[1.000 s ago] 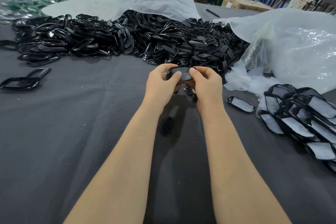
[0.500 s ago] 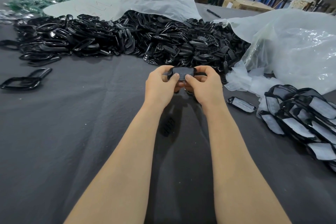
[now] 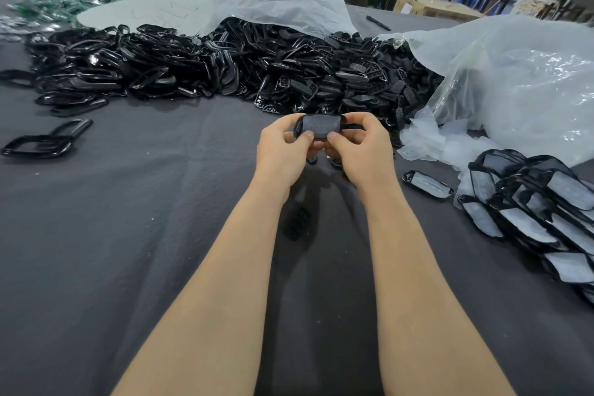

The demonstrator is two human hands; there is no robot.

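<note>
the left hand (image 3: 283,151) and right hand (image 3: 363,148) both pinch one small black part (image 3: 321,127) with a grey filmed face, holding it between them just above the tabletop (image 3: 128,235), thumbs pressing its near edge as if seating the pieces together. judging by the stack of finished filmed parts (image 3: 530,202) well to the right of the right hand and the heap of loose black pieces (image 3: 289,74) just beyond both hands, a modest share looks done and most remains. against a second ago, the part has turned from tilted to facing the person, and both thumbs have slid to its lower edge.
</note>
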